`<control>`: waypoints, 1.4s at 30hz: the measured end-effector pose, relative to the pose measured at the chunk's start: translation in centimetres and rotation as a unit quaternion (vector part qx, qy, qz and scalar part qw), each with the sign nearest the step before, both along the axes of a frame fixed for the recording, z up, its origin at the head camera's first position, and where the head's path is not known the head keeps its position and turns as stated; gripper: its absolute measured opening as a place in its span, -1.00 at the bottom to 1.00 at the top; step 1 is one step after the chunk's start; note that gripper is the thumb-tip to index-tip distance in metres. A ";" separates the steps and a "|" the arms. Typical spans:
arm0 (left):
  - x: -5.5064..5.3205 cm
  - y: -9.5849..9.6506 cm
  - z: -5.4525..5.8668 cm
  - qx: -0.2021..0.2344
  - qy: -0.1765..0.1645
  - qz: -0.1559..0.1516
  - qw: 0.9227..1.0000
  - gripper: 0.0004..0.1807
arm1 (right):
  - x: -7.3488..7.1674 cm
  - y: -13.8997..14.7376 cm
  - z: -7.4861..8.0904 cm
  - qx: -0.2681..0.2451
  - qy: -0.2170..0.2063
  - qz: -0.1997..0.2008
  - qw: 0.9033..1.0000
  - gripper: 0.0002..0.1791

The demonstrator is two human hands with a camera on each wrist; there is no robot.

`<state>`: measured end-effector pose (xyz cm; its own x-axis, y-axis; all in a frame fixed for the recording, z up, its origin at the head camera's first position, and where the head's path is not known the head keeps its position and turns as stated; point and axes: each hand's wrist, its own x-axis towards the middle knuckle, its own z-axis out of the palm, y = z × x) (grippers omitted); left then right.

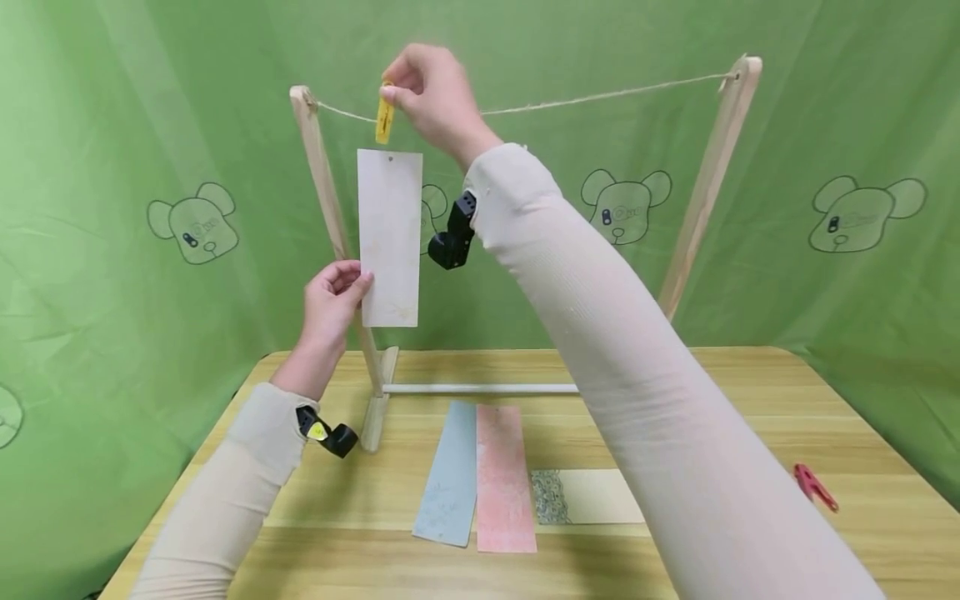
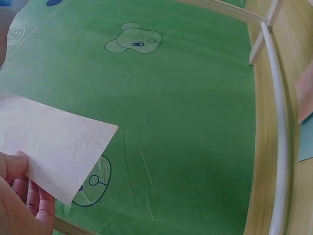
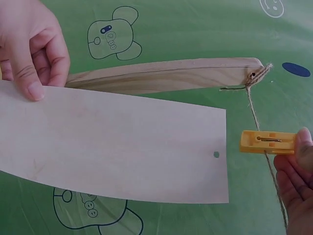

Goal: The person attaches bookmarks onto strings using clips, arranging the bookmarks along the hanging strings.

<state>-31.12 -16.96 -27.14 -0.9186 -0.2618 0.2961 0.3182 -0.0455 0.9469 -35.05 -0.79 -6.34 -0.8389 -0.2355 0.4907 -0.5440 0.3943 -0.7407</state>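
A white paper bookmark (image 1: pixel 390 242) with a small hole near its top edge hangs upright in the air. My left hand (image 1: pixel 330 304) pinches its lower left edge between thumb and fingers, also plain in the left wrist view. Above it, my right hand (image 1: pixel 435 96) pinches a yellow clothespin (image 1: pixel 384 115) by its upper end, at the twine (image 3: pixel 252 107) near the left post. A narrow gap separates the clothespin from the bookmark's holed end (image 3: pixel 216 154) in the right wrist view. Whether the clothespin's tips are spread cannot be told.
The twine runs between two wooden posts (image 1: pixel 705 183) joined by a white bar (image 1: pixel 480 388). On the wooden table lie a blue bookmark (image 1: pixel 450 475), a pink bookmark (image 1: pixel 506 479), a cream bookmark (image 1: pixel 600 496) with a patterned end, and a red clothespin (image 1: pixel 815 487).
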 end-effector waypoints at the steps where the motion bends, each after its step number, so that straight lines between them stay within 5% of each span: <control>1: 0.0 0.0 0.1 0.002 -0.004 0.000 1.000 -0.82 | 0.0 0.0 0.0 0.002 -0.004 0.001 1.000 -0.80; 27: 0.1 1.0 1.6 0.043 -0.028 -0.016 0.999 -0.83 | 0.4 -0.1 -0.3 0.042 -0.006 0.012 0.999 -0.77; 42: -0.2 0.8 1.0 0.035 -0.040 -0.025 0.998 -0.83 | 1.3 0.8 -0.4 0.081 -0.066 0.037 0.994 -0.54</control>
<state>-31.34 -16.19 -26.13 -0.9514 -0.2314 0.2033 0.2365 -0.1260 0.9634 -33.79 0.00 -6.78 -0.8707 -0.3659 0.3288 -0.4787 0.4768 -0.7372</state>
